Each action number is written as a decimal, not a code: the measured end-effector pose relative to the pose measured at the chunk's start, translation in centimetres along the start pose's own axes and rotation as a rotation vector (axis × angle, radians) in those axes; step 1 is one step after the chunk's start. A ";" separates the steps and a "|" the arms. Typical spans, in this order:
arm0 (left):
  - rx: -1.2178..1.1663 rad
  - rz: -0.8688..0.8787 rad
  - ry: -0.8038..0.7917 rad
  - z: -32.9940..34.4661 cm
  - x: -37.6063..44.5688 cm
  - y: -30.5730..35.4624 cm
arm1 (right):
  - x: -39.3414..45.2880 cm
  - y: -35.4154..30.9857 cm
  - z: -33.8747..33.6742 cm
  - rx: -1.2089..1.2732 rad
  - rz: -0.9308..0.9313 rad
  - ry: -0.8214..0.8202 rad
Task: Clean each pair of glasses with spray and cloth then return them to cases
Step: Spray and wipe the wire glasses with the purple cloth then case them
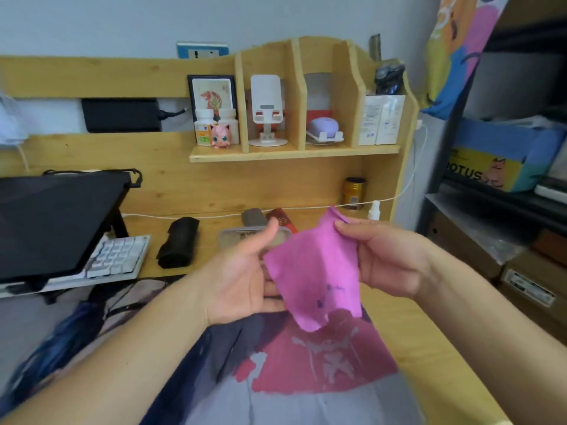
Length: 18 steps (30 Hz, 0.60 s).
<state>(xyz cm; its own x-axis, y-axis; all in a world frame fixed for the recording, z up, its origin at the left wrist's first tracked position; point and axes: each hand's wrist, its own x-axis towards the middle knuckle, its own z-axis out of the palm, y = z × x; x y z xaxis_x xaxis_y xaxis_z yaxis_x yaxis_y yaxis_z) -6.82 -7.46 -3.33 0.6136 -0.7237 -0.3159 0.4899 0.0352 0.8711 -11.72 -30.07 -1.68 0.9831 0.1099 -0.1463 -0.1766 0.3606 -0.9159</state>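
A magenta cleaning cloth point(316, 271) hangs in the air between both hands above the desk. My right hand point(389, 259) pinches its upper right corner between thumb and fingers. My left hand point(245, 271) holds the cloth's left edge, with its fingers curled in behind the fabric and the thumb raised. No glasses show; the cloth may hide something. Behind the hands lie a pale open case point(245, 236), a grey case point(254, 216), a red case point(283, 220) and a black soft pouch point(179, 242). A small white spray bottle point(374, 210) stands at the back right.
A printed desk mat point(306, 372) covers the wooden desk point(429, 348) below the hands. A laptop on a stand point(52, 222) and a white keyboard point(116, 256) sit at left. A white cable point(214, 214) runs along the back. A shelf with bottles and a phone stand is above.
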 end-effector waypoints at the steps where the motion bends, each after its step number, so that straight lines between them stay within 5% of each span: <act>1: 0.021 0.050 0.058 0.1 -0.1 -0.6 | -0.2 0.0 -0.6 0.005 0.023 0.048; 5: 0.109 0.262 0.345 0.8 0.1 -1.2 | -0.7 0.2 -2.9 -0.060 0.087 0.218; 10: 0.521 0.297 0.440 1.5 0.2 -0.7 | -0.7 1.3 -4.1 -0.188 0.163 0.179; 18: 0.531 0.431 0.544 1.6 0.9 2.2 | 0.7 -1.7 -3.4 -0.502 -0.100 0.398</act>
<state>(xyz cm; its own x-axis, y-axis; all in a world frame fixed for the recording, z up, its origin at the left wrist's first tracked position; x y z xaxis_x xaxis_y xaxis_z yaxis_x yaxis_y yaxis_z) -6.18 -9.14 -1.12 0.9557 -0.2872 0.0642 -0.1237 -0.1940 0.9732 -10.57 -33.75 -1.49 0.9531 -0.2887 -0.0908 -0.1346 -0.1358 -0.9816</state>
